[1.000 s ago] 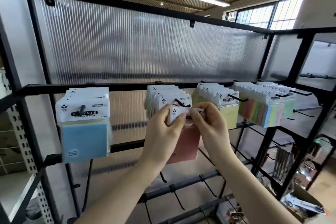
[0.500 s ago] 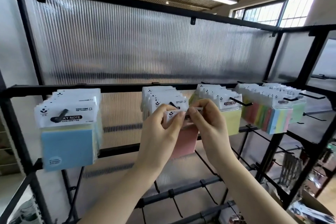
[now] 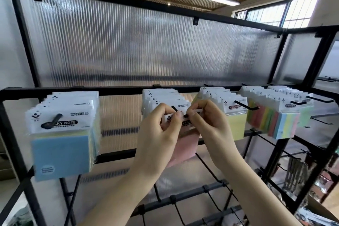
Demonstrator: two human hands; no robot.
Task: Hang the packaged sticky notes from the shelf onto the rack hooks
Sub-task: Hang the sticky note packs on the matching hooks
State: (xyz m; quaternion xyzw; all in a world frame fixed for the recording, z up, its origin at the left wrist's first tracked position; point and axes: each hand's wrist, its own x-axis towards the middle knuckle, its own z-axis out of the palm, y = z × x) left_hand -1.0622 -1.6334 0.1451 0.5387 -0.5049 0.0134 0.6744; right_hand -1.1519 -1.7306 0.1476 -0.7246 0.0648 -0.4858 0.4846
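One pink pack, white header, pinched

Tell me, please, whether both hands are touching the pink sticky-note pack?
Touching. The head view shows the left hand and the right hand each pinching the white header card of the pink sticky-note pack.

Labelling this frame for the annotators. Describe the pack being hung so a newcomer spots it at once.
Start at the black rack's upper crossbar, where several bundles of sticky-note packs hang on hooks. In front of the second bundle from the left, the left hand and right hand pinch the white header of one pack. It alone shows pink notes; the neighbours are blue and yellow.
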